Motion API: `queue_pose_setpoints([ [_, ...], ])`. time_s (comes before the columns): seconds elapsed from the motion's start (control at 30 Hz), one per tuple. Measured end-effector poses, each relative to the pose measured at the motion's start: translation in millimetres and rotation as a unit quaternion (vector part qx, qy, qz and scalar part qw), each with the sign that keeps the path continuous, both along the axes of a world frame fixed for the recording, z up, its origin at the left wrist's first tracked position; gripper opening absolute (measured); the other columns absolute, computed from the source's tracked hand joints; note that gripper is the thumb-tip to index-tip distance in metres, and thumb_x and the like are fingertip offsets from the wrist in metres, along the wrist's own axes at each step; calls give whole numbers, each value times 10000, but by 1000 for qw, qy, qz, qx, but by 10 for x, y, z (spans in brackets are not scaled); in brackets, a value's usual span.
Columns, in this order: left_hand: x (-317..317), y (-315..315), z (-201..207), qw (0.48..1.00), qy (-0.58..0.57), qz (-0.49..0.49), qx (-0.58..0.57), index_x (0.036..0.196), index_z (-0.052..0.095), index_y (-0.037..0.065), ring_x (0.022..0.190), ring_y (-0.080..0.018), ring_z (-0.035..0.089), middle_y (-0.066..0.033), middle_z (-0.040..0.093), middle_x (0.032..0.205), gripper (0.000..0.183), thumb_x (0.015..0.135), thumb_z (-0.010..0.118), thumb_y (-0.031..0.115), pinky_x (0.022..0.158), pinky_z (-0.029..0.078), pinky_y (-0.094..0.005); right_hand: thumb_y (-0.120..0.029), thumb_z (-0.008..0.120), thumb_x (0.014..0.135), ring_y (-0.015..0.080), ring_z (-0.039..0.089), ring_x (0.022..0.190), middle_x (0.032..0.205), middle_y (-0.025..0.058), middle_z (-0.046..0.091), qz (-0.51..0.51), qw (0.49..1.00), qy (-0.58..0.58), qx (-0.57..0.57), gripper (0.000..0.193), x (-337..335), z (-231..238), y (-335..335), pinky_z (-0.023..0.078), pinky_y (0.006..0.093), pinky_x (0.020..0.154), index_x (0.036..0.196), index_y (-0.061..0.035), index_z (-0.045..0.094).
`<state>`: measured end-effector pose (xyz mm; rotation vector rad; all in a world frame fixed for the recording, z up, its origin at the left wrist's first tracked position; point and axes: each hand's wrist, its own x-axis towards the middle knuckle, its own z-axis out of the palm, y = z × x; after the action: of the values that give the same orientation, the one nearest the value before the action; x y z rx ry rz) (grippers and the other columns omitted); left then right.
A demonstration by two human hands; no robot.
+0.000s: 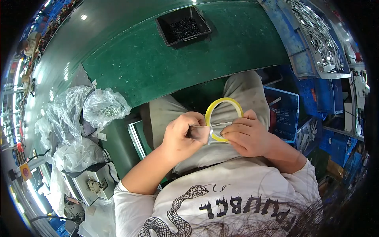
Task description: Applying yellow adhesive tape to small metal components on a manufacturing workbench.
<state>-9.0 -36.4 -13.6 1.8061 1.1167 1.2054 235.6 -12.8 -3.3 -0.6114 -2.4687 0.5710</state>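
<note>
My right hand [250, 135] is closed on the lower right of a roll of yellow tape [213, 107], which stands up above my lap. My left hand [182, 136] is closed round a small greyish, shiny flat piece [202, 134], whose end points at the roll. That end meets or nearly touches the tape roll's lower left side; I cannot tell whether a strip of tape joins them. The fingertips of my right hand bend into the roll's ring. Both hands are close together in front of my body.
Beyond my knees is a green table [138, 67] with a black bin [205, 31] of small dark parts. Clear plastic bags [106, 106] lie at the left, above a metal device [96, 183]. Blue crates [282, 112] stand at the right, one holding many shiny metal strips [316, 35].
</note>
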Motion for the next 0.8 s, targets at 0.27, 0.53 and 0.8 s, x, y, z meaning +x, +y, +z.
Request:
queue_pose_setpoints([
  [0.27,-65,20,-54,995,-56,-44,67,963,449,65,657,-137,568,-142,628,916,400,728,699,-141,567,461,-249,-17,681,711,188,624,846,1017,9,702,-52,998,42,-1,256,-2,0,40,360,372,774,946,-109,640],
  [0.53,-20,-8,21,994,-102,24,15,917,453,72,635,-82,543,-149,684,958,392,741,737,-131,550,460,-243,-43,693,739,178,623,858,1029,-10,709,-31,999,33,25,252,-7,3,18,361,370,783,979,-111,656],
  [0.8,-39,37,22,997,-20,43,63,915,455,75,640,-159,618,-129,715,938,419,716,777,-105,551,492,-261,-65,722,760,157,622,858,1024,-18,705,-23,999,4,24,226,-5,54,33,361,359,785,970,-116,657],
])
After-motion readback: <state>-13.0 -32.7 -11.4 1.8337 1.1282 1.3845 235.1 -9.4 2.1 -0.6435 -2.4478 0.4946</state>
